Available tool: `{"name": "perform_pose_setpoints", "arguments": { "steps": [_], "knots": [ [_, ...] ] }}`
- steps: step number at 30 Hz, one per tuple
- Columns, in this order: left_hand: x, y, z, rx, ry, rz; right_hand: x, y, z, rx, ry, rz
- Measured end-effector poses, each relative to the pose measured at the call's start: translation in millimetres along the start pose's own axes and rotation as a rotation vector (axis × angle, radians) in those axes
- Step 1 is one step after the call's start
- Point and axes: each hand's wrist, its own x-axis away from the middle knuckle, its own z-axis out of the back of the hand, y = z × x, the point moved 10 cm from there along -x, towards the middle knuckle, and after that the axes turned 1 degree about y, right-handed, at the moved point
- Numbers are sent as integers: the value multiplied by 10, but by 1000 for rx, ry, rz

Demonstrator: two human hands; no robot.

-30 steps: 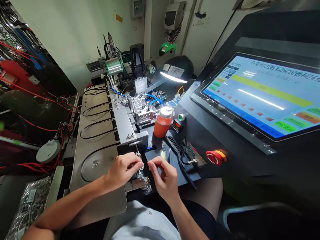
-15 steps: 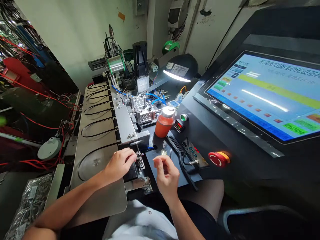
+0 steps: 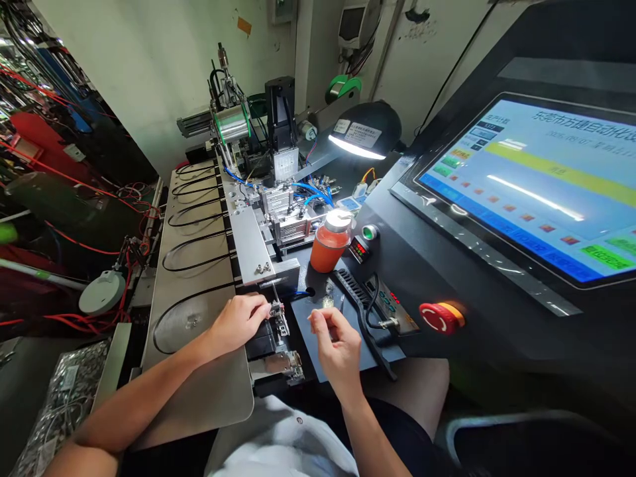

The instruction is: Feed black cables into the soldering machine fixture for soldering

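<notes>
My left hand (image 3: 243, 319) rests at the edge of the metal plate, its thumb and fingertips pressed together at a small metal clamp fixture (image 3: 281, 319). Whatever it grips is hidden by the fingers. A black cable loop (image 3: 158, 324) lies on the plate beside that hand, and part of it passes out of sight behind the arm. To the right of the fixture, my right hand (image 3: 342, 348) is held in a pinch over the grey work surface. What sits between its fingertips is too small to name. Just beyond them lie small clear or shiny pieces (image 3: 328, 301).
More black cable loops (image 3: 191, 213) line the plate (image 3: 199, 404). Behind the hands stand an orange-red bottle (image 3: 330, 248), a lit lamp (image 3: 365, 132) and a machine with a wire spool (image 3: 232, 126). A control box (image 3: 392, 301), red stop button (image 3: 441, 318) and touchscreen (image 3: 536, 185) are at right.
The view has shifted slightly. My left hand stays at the fixture, and my right hand keeps its pinch with only a slight shift.
</notes>
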Motion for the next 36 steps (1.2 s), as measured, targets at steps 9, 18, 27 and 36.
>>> {"name": "perform_pose_setpoints", "arguments": {
  "steps": [9,18,27,36],
  "knots": [
    [-7,-33,-18,-47,-8,0,-22,64,-6,16,-8,-21],
    [-34,13,-13,-70,12,14,-129,111,-326,31,-209,27],
    [-23,-3,10,78,-13,-7,-164,220,-398,15,-250,-30],
    [5,51,50,154,13,-20,-104,193,-399,-51,-241,-44]
  ]
}}
